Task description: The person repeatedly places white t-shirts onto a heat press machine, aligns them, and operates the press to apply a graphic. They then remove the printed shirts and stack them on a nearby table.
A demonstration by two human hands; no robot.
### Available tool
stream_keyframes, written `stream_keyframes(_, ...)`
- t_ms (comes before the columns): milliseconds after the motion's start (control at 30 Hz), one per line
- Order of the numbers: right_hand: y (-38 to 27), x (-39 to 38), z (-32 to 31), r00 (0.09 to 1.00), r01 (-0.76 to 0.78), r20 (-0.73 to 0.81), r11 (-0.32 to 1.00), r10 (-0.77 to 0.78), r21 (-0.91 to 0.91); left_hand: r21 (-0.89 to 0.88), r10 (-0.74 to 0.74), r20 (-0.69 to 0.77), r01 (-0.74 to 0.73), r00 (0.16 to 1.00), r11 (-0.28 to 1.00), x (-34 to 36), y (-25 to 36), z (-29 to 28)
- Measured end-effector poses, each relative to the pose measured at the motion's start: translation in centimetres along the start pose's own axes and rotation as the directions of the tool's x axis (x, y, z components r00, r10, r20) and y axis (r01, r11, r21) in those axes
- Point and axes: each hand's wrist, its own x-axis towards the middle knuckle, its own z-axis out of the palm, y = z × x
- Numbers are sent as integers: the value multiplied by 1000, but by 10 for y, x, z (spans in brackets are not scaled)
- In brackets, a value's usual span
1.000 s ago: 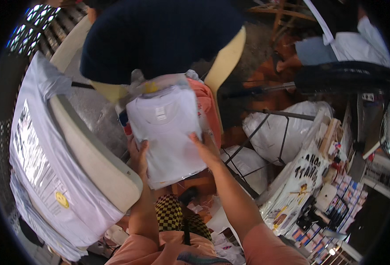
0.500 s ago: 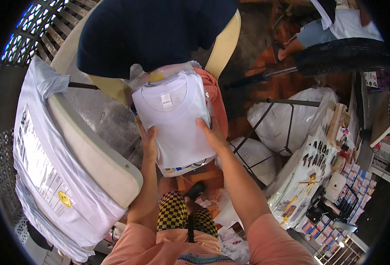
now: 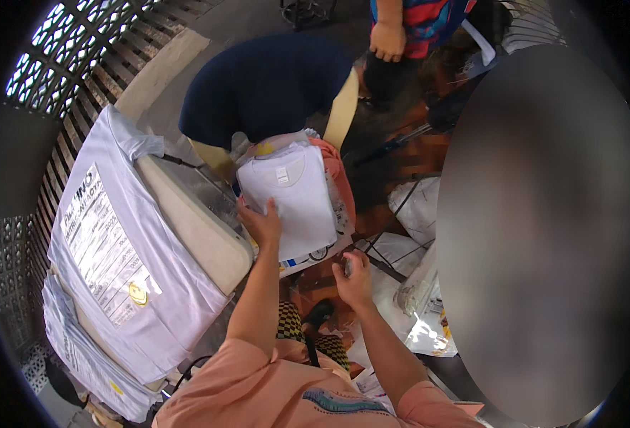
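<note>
A folded white T-shirt (image 3: 297,203) lies neck side away from me, on top of a stack with a printed white piece and a coral-red cloth (image 3: 338,178) showing at its edges. My left hand (image 3: 263,225) grips the T-shirt's near left edge, thumb on top and the other fingers at the side. Apart from the stack, to its near right, my right hand (image 3: 355,278) is raised with its fingers curled toward the thumb. Something small and greyish shows between them, too indistinct to name.
Navy cloth (image 3: 265,89) covers a board beyond the stack. On the left, a printed white T-shirt (image 3: 115,242) is draped over a pale board (image 3: 193,221). Another person's hand (image 3: 387,41) is at the top. Plastic-wrapped white bundles (image 3: 416,207) lie right; a large blur hides the far right.
My right hand has let go of the T-shirt's right side and moved back toward me, its fingers curling. My left hand stays at the left edge. A person has appeared at the top.
</note>
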Motion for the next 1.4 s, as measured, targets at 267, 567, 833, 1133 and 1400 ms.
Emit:
stream_keyframes(267, -90, -26, -133, 961, 184, -173, 968, -214, -173, -426, 653, 617, -512, 439, 746, -59, 131, -69)
stream_keyframes(567, -123, -242, -222, 945, -124, -298, 991, 133, 49, -857, 754, 384, 99, -533, 506, -203, 223, -240)
stream_keyframes(833, -152, -487, -85, 355, -486, -658, 733, 664, 476, -917, 140, 112, -48, -984, 396, -330, 185, -274)
stream_keyframes(1133, -193, -657, 203, -584, 304, -5, 224, 812, 926, -916, -446, -402, 354, -800, 189, -418, 37, -322)
stream_keyframes(1400, -229, -713, 229, -620, -142, 130, -273, 774, 951, -930, -531, -301, 122, -792, 346, -477, 41, -445)
